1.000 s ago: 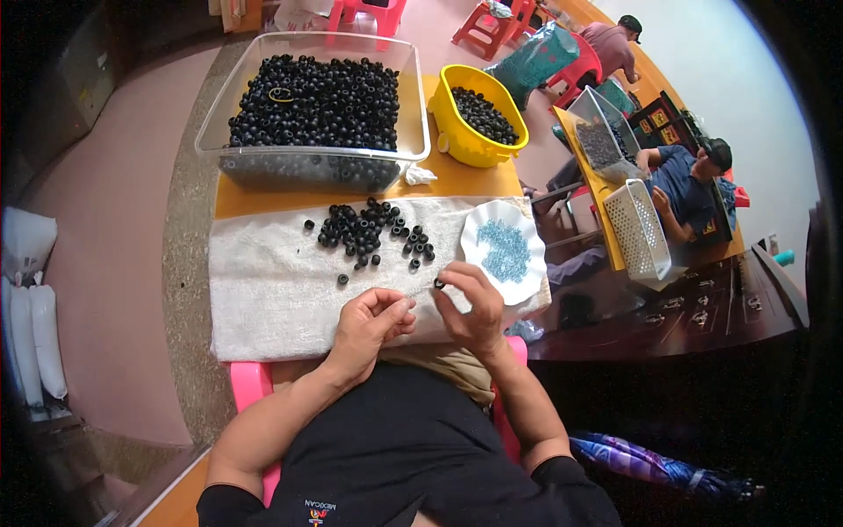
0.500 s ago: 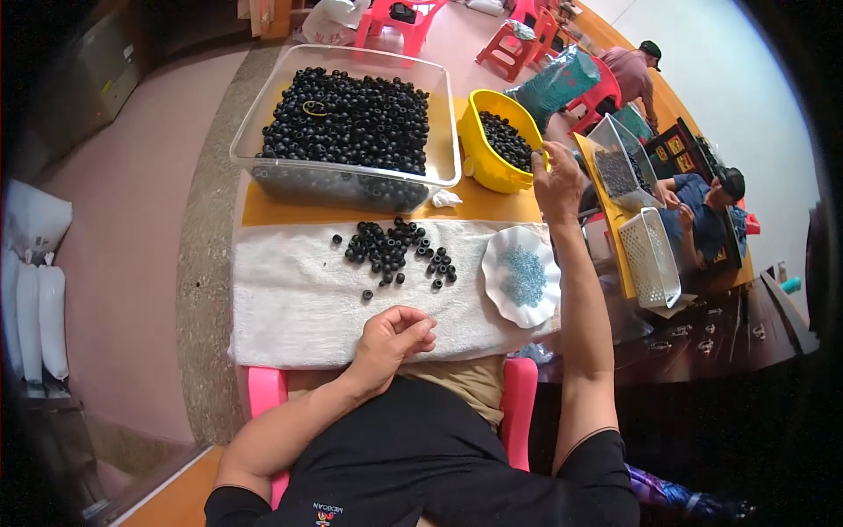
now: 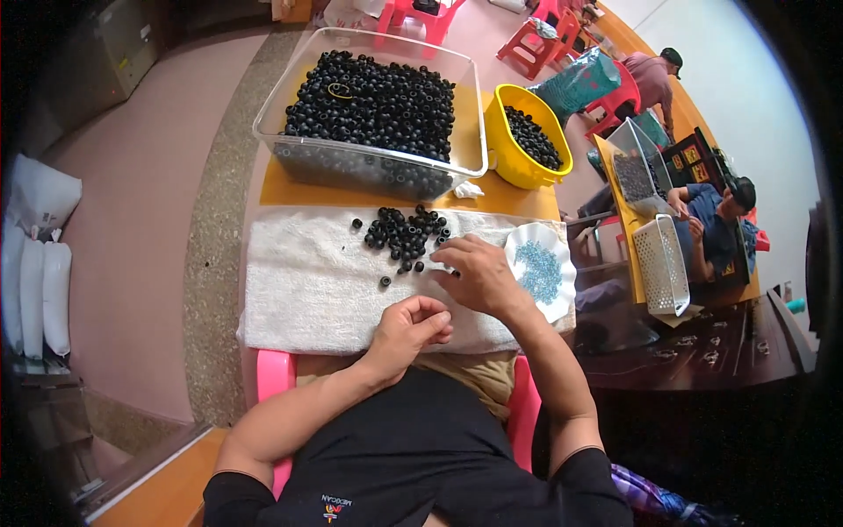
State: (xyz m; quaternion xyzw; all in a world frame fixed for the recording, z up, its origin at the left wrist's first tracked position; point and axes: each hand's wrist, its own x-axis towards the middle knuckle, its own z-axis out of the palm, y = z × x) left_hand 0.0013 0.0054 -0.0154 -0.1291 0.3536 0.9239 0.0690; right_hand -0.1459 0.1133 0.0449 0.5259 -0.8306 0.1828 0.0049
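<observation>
Whereas half a second earlier it had reached the yellow tub, in the head view the right hand bent its fingers down over the white towel, at the right edge of the loose black beads, hiding some; whether it gripped one could not be told. The left hand stayed nearby, thumb and fingertips pressed together, anything between them too small to make out.
</observation>
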